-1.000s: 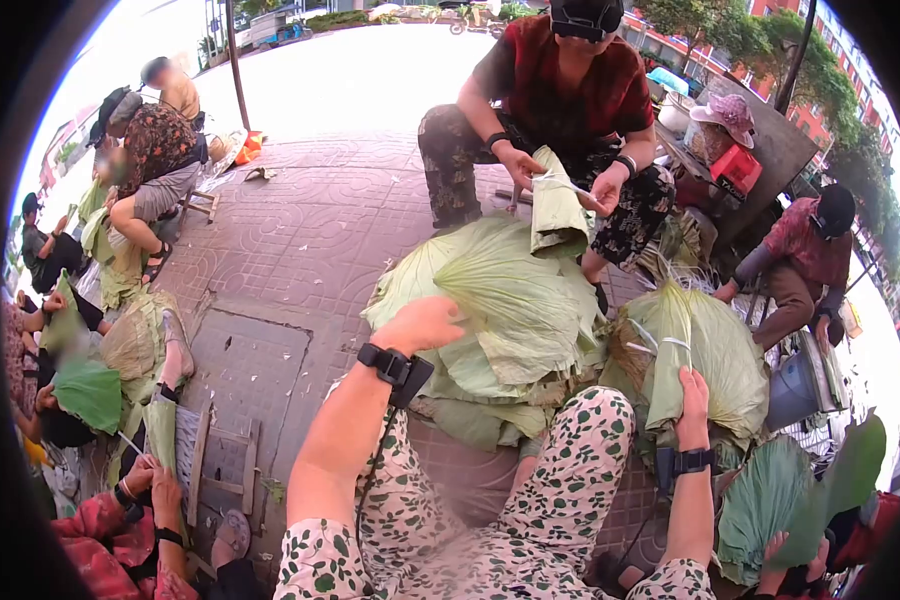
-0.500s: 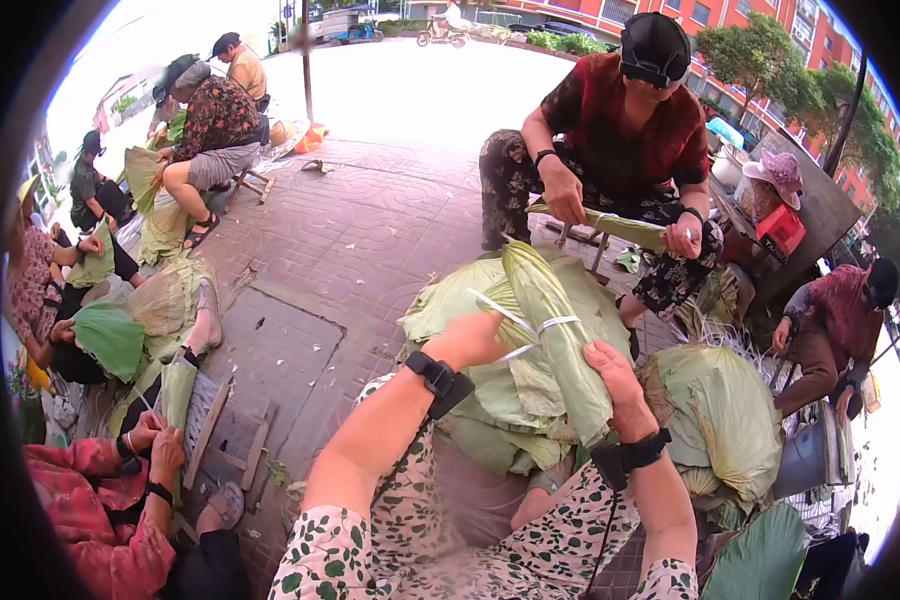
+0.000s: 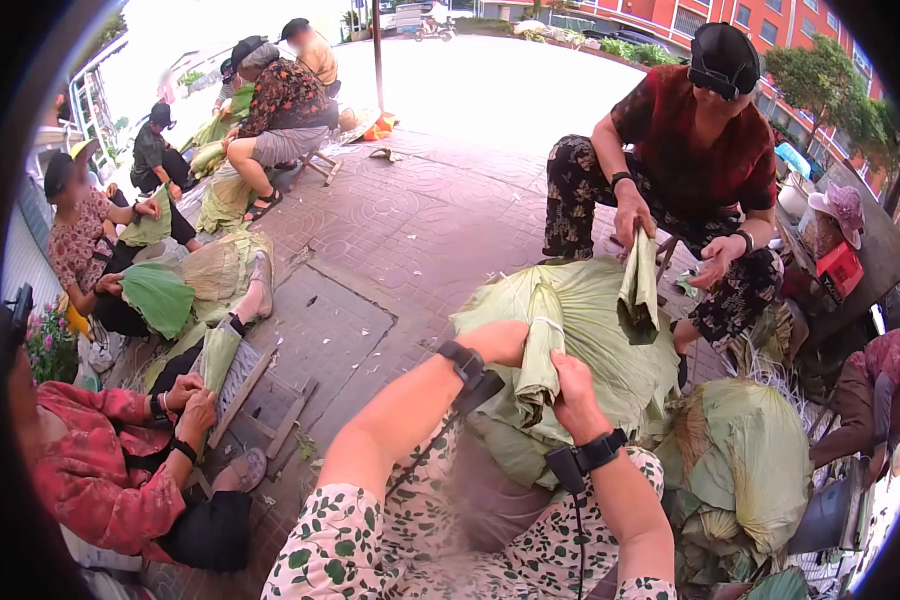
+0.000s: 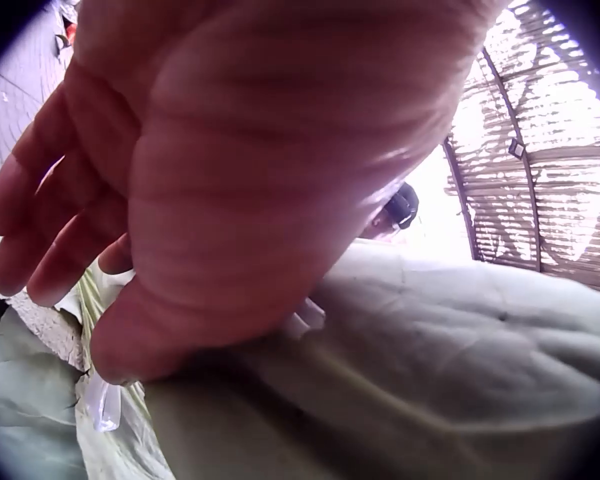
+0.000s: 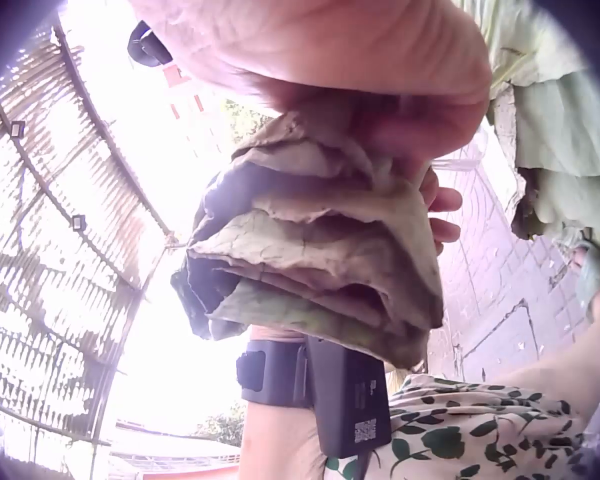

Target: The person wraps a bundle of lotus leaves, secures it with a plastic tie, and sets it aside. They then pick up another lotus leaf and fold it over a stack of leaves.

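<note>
A folded bundle of large dried leaves (image 3: 540, 372), banded with a white strip (image 3: 549, 322), stands over the leaf pile in front of me. My right hand (image 3: 576, 398) grips its lower right side; the right wrist view shows the bundle's layered, crinkled end (image 5: 320, 260) below the palm. Against the bundle's upper left lies my left hand (image 3: 502, 343), its fingertips hidden behind it in the head view. The left wrist view shows the left fingers (image 4: 75, 220) loosely extended and the thumb (image 4: 130, 340) resting at the leaf, beside a shiny strip end (image 4: 104, 405).
Beneath the bundle spreads a wide pile of pale green leaves (image 3: 615, 345); another leaf heap (image 3: 755, 460) sits at right. A person opposite (image 3: 685, 150) holds a folded leaf (image 3: 638, 290). Several seated people work at left, near a wooden frame (image 3: 270, 410) on the paving.
My right hand has brought the tied bundle from the right heap to the middle pile. Both hands now meet at it; the bundle stands more upright than half a second ago. The view has turned right.
</note>
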`<state>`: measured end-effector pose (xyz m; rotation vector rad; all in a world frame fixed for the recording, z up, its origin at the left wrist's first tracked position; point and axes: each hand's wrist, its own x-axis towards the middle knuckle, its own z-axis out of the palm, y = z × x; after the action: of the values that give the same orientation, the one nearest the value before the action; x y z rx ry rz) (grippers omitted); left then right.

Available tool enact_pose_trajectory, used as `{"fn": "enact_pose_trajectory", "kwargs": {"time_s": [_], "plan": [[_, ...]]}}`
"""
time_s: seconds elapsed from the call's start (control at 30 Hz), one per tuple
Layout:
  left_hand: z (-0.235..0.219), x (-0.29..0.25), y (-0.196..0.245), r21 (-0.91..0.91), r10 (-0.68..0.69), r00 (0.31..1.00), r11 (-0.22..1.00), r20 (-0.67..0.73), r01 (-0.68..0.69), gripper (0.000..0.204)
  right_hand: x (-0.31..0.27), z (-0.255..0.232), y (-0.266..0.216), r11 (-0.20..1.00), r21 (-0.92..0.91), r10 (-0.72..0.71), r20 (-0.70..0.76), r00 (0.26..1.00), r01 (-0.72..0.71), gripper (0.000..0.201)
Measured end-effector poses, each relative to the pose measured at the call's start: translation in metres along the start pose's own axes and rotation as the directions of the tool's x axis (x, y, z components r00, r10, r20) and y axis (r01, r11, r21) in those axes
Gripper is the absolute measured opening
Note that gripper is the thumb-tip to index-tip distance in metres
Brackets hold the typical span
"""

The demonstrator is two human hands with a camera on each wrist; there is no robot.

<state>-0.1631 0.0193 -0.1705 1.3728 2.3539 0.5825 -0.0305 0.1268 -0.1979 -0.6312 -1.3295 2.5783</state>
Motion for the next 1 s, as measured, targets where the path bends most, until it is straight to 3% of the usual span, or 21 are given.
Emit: {"fn": "enact_pose_trajectory", "kwargs": {"time_s": [0.13, 0.3, 0.67, 0.77, 1.0], "plan": [[-0.007, -0.006, -0.003, 0.043, -0.015, 0.999, 0.999, 0.03, 0.014, 0.033, -0.001, 0.007, 0.01, 1.0, -0.005, -0.021, 0.011, 1.0, 0.021, 0.022], [-0.001, -0.004, -0.015, -0.078, 0.091, 0.993, 0.992, -0.069, -0.097, 0.033, -0.008, 0.017, 0.001, 0.998, 0.0, -0.056, 0.035, 0.998, 0.056, 0.021], [0.004, -0.002, -0.018, -0.163, 0.09, 0.992, 0.981, -0.086, -0.104, 0.034, -0.015, 0.021, -0.007, 0.994, -0.004, -0.105, 0.05, 0.993, 0.105, 0.023], [-0.002, -0.008, -0.008, -0.172, 0.037, 0.997, 0.984, -0.072, -0.049, 0.034, -0.015, 0.02, -0.007, 0.995, -0.015, -0.098, 0.049, 0.994, 0.099, 0.024], [0.008, 0.003, -0.018, -0.091, 0.088, 0.994, 0.991, -0.065, -0.094, 0.033, -0.016, 0.018, -0.008, 0.994, -0.035, -0.1, 0.055, 0.993, 0.102, 0.025]]}}
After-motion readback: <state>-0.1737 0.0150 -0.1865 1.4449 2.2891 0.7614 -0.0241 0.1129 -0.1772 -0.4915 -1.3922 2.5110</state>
